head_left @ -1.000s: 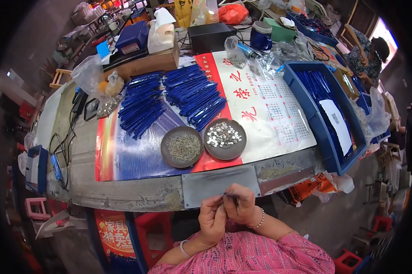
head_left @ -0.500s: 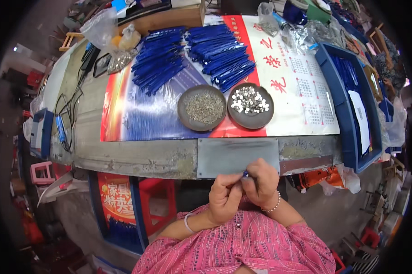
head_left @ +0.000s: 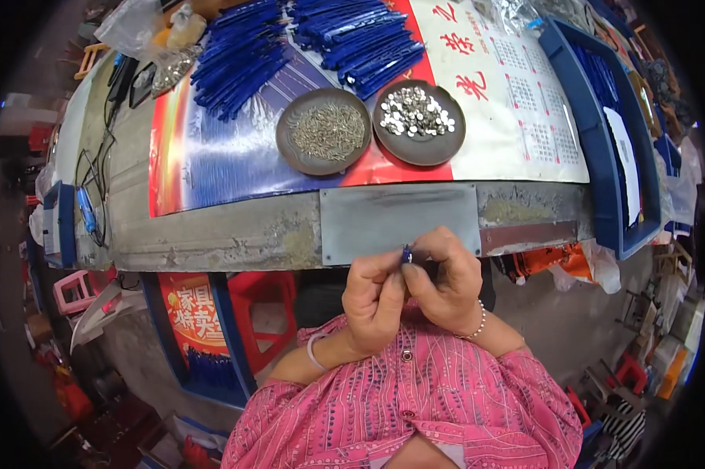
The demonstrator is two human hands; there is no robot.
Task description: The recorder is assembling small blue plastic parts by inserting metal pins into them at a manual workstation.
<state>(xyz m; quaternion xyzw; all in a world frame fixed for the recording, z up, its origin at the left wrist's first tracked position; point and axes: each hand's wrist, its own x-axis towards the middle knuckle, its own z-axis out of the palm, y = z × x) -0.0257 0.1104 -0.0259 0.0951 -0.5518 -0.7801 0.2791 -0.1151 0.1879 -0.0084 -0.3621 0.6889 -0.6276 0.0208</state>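
Note:
Close to my body, just off the table's front edge, my left hand (head_left: 374,297) and my right hand (head_left: 450,277) meet with their fingertips pinched together. Between them shows the end of a small dark blue piece (head_left: 407,254); the rest of it is hidden by the fingers. Beyond the hands, a bare grey metal plate (head_left: 399,215) is fixed at the table edge. Two dark round dishes stand behind it. Small thin metal pins (head_left: 329,131) fill the left dish (head_left: 321,166), and shiny round metal bits (head_left: 419,111) lie in the right dish (head_left: 423,153).
Two piles of long blue strips (head_left: 243,59) lie on a printed calendar sheet (head_left: 516,148). A blue crate (head_left: 602,187) with more strips stands at the right. Cables and a blue-handled tool (head_left: 87,209) lie at the left. Below the table are a crate (head_left: 173,344) and a red stool (head_left: 262,313).
The view has tipped down, so the table and its dishes appear higher in the picture. Both hands keep their pinch on the blue piece, which looks slightly turned.

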